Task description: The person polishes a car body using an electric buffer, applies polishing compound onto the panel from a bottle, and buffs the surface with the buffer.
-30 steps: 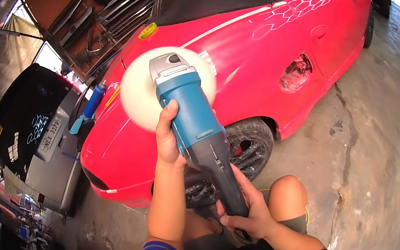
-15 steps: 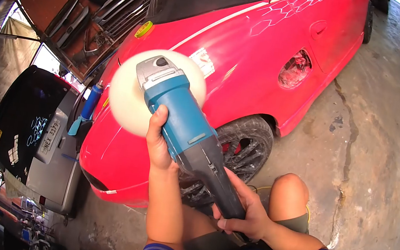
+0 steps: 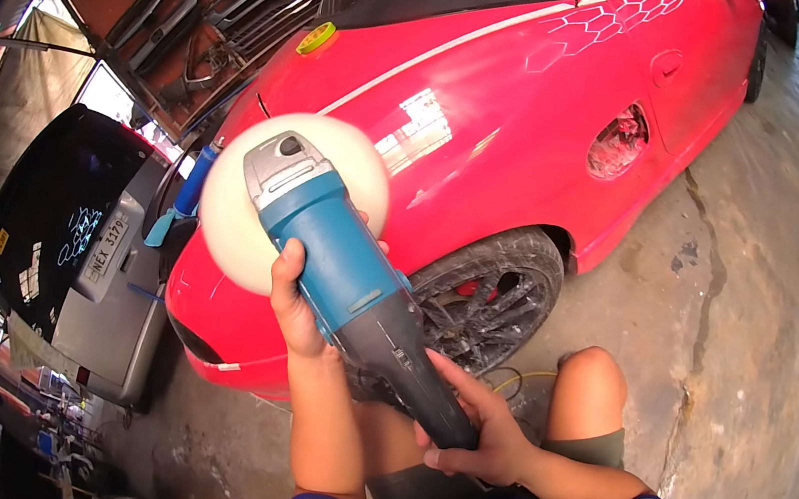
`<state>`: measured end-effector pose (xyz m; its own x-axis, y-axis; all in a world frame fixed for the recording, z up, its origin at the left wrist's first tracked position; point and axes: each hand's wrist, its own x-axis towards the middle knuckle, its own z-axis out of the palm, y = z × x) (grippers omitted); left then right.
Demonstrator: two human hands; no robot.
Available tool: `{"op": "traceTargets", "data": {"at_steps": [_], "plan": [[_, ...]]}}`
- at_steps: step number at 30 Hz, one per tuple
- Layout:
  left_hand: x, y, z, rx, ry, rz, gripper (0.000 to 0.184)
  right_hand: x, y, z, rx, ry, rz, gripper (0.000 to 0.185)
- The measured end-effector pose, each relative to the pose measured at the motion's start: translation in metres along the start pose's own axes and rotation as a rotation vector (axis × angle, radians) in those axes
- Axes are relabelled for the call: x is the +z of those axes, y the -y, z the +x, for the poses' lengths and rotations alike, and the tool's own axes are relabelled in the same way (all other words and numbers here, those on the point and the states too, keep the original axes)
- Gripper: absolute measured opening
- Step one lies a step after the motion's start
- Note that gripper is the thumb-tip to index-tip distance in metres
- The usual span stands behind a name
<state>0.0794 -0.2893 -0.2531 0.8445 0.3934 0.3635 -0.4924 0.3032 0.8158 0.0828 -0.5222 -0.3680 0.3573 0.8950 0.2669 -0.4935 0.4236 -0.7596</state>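
Note:
A blue and black polisher (image 3: 334, 246) with a grey metal head is held up between my two hands. My left hand (image 3: 295, 301) wraps around the blue body from beneath, thumb on its near side. My right hand (image 3: 487, 428) grips the black rear handle. A round cream foam pad (image 3: 232, 217) on the polisher's head lies over the front fender of the red car (image 3: 499, 182). Whether the pad touches the paint is hard to tell, and whether it spins cannot be seen.
A dusty front wheel (image 3: 488, 302) stands beyond the handle. A yellow-green tape roll (image 3: 315, 38) and a blue bottle (image 3: 195, 177) rest near the car's hood. A silver vehicle (image 3: 123, 314) is parked at left. A yellow cord (image 3: 529, 376) runs by my knee on the concrete floor (image 3: 713, 321).
The polisher and its pad have shifted left and slightly down along the fender, both hands still on it. The view has also moved a little, with the car appearing farther right.

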Motion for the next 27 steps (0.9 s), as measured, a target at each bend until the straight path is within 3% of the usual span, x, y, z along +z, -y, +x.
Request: {"op": "traceTargets", "data": {"at_steps": [11, 14, 21, 27], "plan": [[-0.045, -0.024, -0.041, 0.028, -0.046, -0.141, 0.087, 0.018, -0.012, 0.011, 0.051, 0.120, -0.018, 0.107], [-0.039, -0.022, -0.044, 0.019, -0.062, -0.184, 0.089, 0.018, -0.010, 0.007, 0.073, 0.110, -0.011, 0.107], [-0.014, 0.008, -0.015, -0.028, 0.059, -0.257, 0.087, 0.005, -0.005, -0.006, -0.169, 0.002, -0.256, 0.109], [0.021, 0.035, 0.018, -0.072, 0.104, -0.142, 0.082, -0.011, 0.013, -0.022, -0.149, -0.101, -0.175, 0.110]]}}
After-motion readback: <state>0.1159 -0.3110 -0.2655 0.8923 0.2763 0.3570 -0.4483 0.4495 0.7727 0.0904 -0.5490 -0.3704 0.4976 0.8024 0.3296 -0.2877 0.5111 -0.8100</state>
